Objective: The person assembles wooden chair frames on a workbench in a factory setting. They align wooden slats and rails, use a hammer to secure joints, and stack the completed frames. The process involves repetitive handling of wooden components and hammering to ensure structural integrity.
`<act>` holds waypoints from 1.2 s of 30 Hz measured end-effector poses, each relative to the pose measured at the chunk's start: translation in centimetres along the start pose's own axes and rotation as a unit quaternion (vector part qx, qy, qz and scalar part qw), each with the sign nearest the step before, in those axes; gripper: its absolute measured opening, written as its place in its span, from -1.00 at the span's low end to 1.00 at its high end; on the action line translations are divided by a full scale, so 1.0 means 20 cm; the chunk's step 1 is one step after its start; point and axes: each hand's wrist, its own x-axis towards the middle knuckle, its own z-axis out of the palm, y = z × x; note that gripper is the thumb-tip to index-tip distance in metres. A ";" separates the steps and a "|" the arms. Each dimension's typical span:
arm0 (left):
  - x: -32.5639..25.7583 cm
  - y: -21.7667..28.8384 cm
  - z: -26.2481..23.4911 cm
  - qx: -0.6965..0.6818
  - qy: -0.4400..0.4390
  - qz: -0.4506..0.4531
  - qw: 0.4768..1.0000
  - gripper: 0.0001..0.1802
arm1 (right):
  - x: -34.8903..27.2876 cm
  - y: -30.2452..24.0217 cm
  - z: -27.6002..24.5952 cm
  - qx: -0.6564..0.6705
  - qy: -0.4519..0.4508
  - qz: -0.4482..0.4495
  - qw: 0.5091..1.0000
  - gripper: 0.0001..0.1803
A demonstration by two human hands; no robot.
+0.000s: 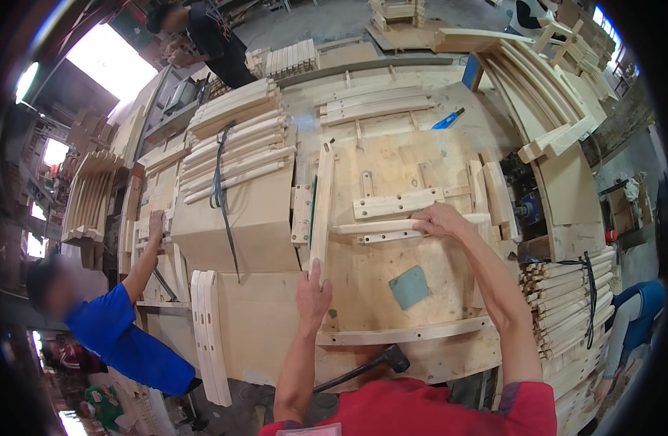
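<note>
My left hand is closed on the near end of a long pale wooden post, which stretches away from me across the plywood bench. My right hand grips a slim wooden rail that lies crosswise, its left tip close to the post. Just beyond the rail is a drilled wooden block fixed to the board, and a thinner drilled strip runs on its near side. A greenish square patch lies on the board nearer me.
A mallet lies at the front edge, below a drilled wooden bar. Stacked slats stand left, bundled sticks right. A blue-handled tool lies at the back. A person in blue works at left; others are farther off.
</note>
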 end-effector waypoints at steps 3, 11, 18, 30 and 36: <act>-0.02 -0.01 0.00 -0.017 -0.008 0.014 1.000 -0.23 | 0.09 0.03 0.07 -0.054 0.005 -0.006 0.998 -0.72; -0.10 0.02 0.01 0.059 0.039 0.002 0.998 -0.22 | 0.21 -0.28 0.47 -0.126 0.251 -0.100 0.954 -0.69; -0.07 0.08 -0.03 0.143 0.054 0.034 0.988 -0.21 | 0.39 -0.51 0.58 -0.169 0.164 -0.046 0.971 -0.68; -0.09 -0.02 0.04 0.094 0.063 0.046 0.992 -0.21 | 0.44 -0.63 0.66 -0.177 0.133 0.015 0.975 -0.76; -0.09 0.01 0.03 0.006 -0.031 -0.026 0.999 -0.30 | 0.47 -0.54 0.70 -0.132 0.185 -0.076 0.971 -0.85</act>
